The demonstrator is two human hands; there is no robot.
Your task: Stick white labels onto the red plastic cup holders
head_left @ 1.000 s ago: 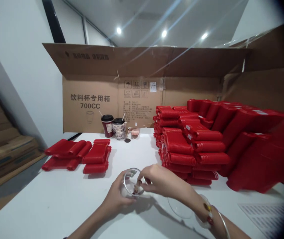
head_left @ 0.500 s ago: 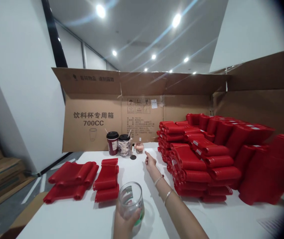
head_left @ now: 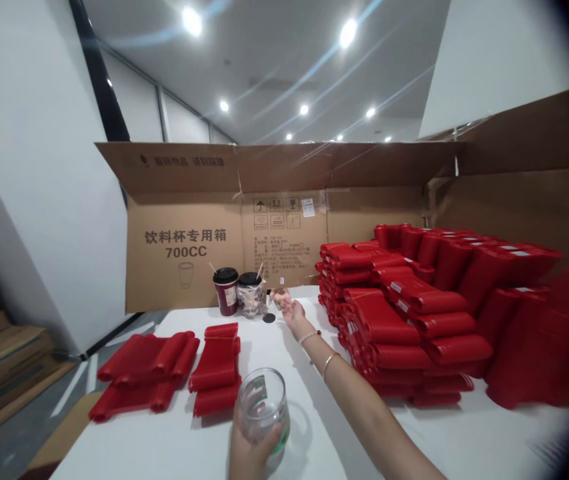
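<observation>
A clear drinking glass with green print is in my left hand, thumb and fingers wrapped round its side just above the white table. My right hand reaches to the far part of the table with its fingers stretched out. Its fingertips are at a small pinkish thing in clear wrap, partly hidden by them; whether they touch it I cannot tell. Left of that hand lies a flat black disc. A dark red lidded cup and a second lidded cup in plastic stand beside it.
Red rolled mesh-like bundles are piled high on the right, close to my right forearm. Two smaller groups of red rolls lie on the left. An opened cardboard box walls the back of the white table.
My right hand has moved forward and slightly left to the small wrapped thing, and its fingers have opened out. My left hand still holds the glass in nearly the same place.
</observation>
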